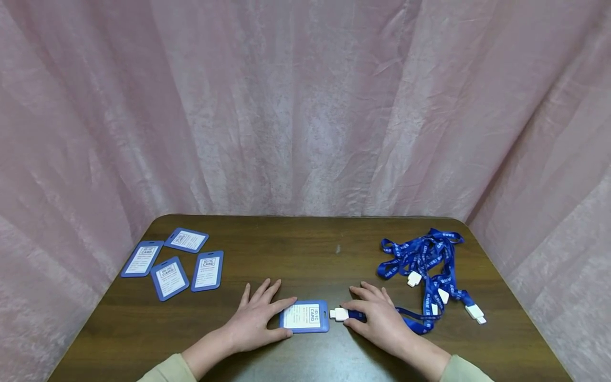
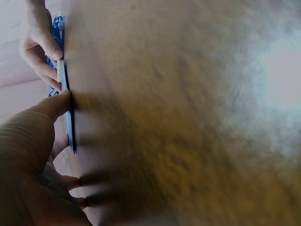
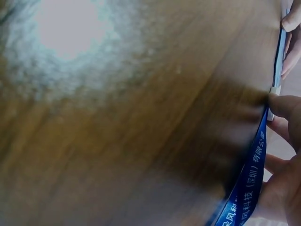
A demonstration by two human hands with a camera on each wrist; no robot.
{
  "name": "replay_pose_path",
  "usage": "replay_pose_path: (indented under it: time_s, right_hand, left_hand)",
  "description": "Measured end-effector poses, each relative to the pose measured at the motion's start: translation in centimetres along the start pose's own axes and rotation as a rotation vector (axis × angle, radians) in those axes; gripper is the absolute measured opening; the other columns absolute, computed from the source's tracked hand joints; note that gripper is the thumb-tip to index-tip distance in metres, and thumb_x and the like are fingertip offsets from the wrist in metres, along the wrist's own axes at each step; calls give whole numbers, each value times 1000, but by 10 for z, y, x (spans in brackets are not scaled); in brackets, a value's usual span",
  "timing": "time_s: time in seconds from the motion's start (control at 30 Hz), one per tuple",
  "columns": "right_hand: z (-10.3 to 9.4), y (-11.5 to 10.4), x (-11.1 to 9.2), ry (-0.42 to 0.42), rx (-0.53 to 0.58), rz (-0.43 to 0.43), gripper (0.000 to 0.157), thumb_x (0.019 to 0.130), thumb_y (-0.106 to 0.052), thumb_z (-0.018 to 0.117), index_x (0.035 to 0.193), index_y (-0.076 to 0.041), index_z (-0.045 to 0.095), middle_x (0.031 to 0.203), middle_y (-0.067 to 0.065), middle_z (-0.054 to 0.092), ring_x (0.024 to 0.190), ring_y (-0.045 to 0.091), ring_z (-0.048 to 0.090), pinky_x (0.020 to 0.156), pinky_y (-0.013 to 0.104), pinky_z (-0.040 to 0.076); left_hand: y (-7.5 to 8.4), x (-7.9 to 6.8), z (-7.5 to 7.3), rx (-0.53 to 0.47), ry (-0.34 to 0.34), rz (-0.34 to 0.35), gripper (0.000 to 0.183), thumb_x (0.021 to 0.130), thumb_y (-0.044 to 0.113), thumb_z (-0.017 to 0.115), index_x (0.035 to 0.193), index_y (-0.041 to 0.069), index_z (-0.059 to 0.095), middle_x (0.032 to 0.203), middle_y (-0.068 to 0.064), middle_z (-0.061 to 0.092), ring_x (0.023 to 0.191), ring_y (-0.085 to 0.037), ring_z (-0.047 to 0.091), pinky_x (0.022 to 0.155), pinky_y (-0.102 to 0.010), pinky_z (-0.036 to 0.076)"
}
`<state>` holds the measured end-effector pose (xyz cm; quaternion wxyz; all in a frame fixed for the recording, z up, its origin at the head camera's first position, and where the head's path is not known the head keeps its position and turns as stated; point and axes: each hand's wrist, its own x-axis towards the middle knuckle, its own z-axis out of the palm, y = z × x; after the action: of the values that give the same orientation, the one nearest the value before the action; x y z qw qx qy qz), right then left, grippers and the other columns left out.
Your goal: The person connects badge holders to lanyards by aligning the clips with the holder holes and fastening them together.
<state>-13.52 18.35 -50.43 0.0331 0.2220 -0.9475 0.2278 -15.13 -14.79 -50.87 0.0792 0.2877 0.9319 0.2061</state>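
Observation:
A blue badge holder (image 1: 304, 317) with a white ID/IC CARD insert lies sideways at the front middle of the table. My left hand (image 1: 255, 321) grips its left end between thumb and index finger, the other fingers spread out. Just to the right, my right hand (image 1: 379, 321) pinches a blue lanyard (image 3: 252, 174) with white lettering right behind its white clip (image 1: 340, 314). The clip's tip points at the slotted end of the holder, close to it. In the left wrist view, the holder (image 2: 70, 125) shows edge-on, and the thumb presses its near edge.
Several more blue badge holders (image 1: 207, 271) lie at the left of the brown table (image 1: 296, 254). A tangled heap of blue lanyards (image 1: 420, 254) with white clips is on the right, the held lanyard running into it. Pink curtains (image 1: 296, 106) hang behind the table.

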Motion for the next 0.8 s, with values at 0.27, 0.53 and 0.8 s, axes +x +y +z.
replay_pose_path:
  time_s: [0.27,0.53,0.8]
  right_hand:
    - [-1,-2,4,-10,4,-38,28,87,-30,84,113,-24,80,138,15,62,138,45,44,107,77,26]
    - [-2,-3,7,-22,28,-47,26,86,-28,84,111,-20,80,137,14,63,136,46,46,106,77,28]
    - [-3,-2,7,-28,41,-40,26,87,-28,83,111,-19,80,134,12,65,135,44,48,106,76,29]
  left_hand:
    - [1,0,-2,-9,6,3,69,92,59,69,152,31,52,165,-18,28,152,-45,16,111,-78,4]
    - [0,0,1,-10,7,-2,68,92,59,69,152,32,52,165,-17,28,153,-44,16,112,-78,3]
    - [1,0,0,-7,10,1,68,91,59,70,152,32,52,165,-17,29,152,-44,17,111,-78,4]
